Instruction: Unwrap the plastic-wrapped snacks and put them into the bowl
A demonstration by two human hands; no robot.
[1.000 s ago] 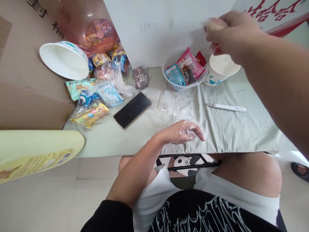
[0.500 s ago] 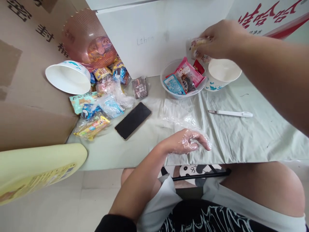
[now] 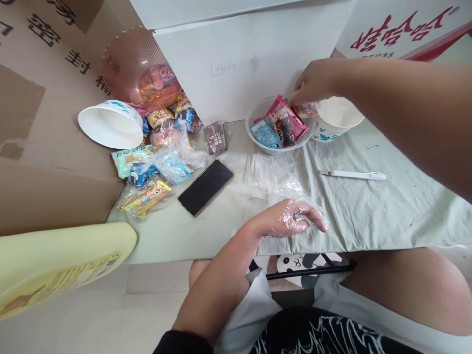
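The hands sit apart: the right hand [image 3: 316, 82], upper right of the frame, bends its fingers over a wrapped packet [image 3: 307, 109] at the clear bowl's [image 3: 251, 118] right side (pinching or not, I cannot tell). The left hand [image 3: 289, 219], lower centre, curls loosely under clear film [image 3: 275, 177], thumb and fingers parted. The packet looks light, slick and perhaps crushable; its edges seem the safest hold.

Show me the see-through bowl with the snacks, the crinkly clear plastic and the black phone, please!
See-through bowl [image 3: 255, 112]: head view, on its bare inner wall, at the left.
Crinkly clear plastic [image 3: 272, 179]: head view, on its wrinkled, spread-out part.
Black phone [image 3: 205, 188]: head view, on the middle of its screen.
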